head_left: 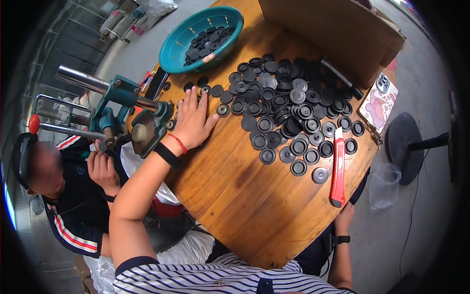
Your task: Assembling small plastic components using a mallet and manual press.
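Observation:
My left hand [192, 120] lies flat on the wooden table [235, 210] with its fingers spread. Black round caps [215, 91] lie around its fingertips, and one cap with a metal-looking centre [223, 110] is beside the thumb. To the right spreads a large heap of the same black caps [281, 100], some showing a ridged inside, others a flat face. My right hand [345, 218] hangs low past the table's right edge, by the dark trousers; its fingers are mostly hidden. A red utility knife [338, 171] rests near that edge, its pale tip pointing away from me.
A teal basin [169, 54] of black caps stands at the far left. Left of my hand is a green hand press [122, 90]; a co-worker's hand [104, 171] is at it. A cardboard box [338, 36], a dark rod [342, 78] and a phone [377, 105] are at the far right.

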A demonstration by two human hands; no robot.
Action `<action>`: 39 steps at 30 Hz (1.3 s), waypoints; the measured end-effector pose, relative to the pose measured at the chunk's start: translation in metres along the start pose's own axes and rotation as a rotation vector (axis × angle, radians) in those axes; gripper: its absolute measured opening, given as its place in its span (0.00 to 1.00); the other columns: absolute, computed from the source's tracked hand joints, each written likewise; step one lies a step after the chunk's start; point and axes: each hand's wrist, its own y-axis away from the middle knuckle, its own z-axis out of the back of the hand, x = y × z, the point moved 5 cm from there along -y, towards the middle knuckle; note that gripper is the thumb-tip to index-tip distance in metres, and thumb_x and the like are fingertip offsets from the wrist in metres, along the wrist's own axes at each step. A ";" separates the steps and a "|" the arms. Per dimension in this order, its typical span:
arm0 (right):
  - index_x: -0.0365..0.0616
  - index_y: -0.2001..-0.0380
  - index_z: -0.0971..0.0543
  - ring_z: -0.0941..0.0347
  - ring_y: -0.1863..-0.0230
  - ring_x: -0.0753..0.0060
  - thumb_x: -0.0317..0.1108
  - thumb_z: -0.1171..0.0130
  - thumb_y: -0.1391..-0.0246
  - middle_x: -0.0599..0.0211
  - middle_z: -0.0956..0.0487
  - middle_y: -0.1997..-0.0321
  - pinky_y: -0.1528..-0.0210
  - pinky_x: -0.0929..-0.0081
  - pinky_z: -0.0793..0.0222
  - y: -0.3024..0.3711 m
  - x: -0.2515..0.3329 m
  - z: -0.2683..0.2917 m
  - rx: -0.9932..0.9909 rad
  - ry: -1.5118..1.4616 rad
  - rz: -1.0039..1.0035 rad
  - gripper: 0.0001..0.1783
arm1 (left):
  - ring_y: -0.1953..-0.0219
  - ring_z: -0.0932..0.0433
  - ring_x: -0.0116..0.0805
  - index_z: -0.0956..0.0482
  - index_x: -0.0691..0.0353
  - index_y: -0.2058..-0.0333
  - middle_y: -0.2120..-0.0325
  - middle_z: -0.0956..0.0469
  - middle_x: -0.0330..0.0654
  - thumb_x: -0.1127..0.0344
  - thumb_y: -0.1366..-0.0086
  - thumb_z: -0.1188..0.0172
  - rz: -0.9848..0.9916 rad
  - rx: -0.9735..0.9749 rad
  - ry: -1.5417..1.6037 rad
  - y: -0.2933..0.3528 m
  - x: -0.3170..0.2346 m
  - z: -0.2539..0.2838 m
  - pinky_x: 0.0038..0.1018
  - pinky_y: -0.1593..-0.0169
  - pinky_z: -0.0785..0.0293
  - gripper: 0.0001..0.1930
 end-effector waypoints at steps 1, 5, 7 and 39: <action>0.32 0.51 0.30 0.34 0.48 0.41 0.35 0.46 0.44 0.42 0.28 0.53 0.44 0.56 0.38 0.001 0.003 0.002 -0.026 0.040 0.015 0.21 | 0.30 0.57 0.57 0.48 0.67 0.34 0.33 0.54 0.63 0.57 0.32 0.52 -0.090 -0.090 0.007 -0.005 -0.005 0.008 0.44 0.30 0.57 0.33; 0.33 0.51 0.30 0.34 0.49 0.42 0.35 0.45 0.44 0.43 0.28 0.54 0.45 0.56 0.38 0.001 0.010 0.012 -0.008 0.030 -0.003 0.21 | 0.33 0.46 0.54 0.42 0.69 0.37 0.36 0.44 0.61 0.67 0.36 0.50 -0.181 0.017 0.262 -0.040 -0.023 0.021 0.38 0.32 0.48 0.29; 0.34 0.51 0.30 0.34 0.48 0.42 0.36 0.45 0.44 0.44 0.28 0.53 0.45 0.56 0.38 0.003 0.004 0.009 -0.016 0.014 -0.016 0.21 | 0.36 0.39 0.53 0.35 0.71 0.42 0.41 0.36 0.59 0.71 0.38 0.50 -0.119 0.168 0.160 -0.049 -0.035 0.027 0.37 0.34 0.42 0.25; 0.33 0.56 0.23 0.23 0.59 0.70 0.27 0.47 0.40 0.58 0.20 0.60 0.55 0.75 0.27 0.128 0.088 0.116 -0.045 -0.495 0.201 0.12 | 0.42 0.34 0.58 0.36 0.68 0.40 0.45 0.34 0.59 0.77 0.45 0.51 -0.138 0.048 0.381 -0.068 -0.066 0.003 0.39 0.38 0.38 0.30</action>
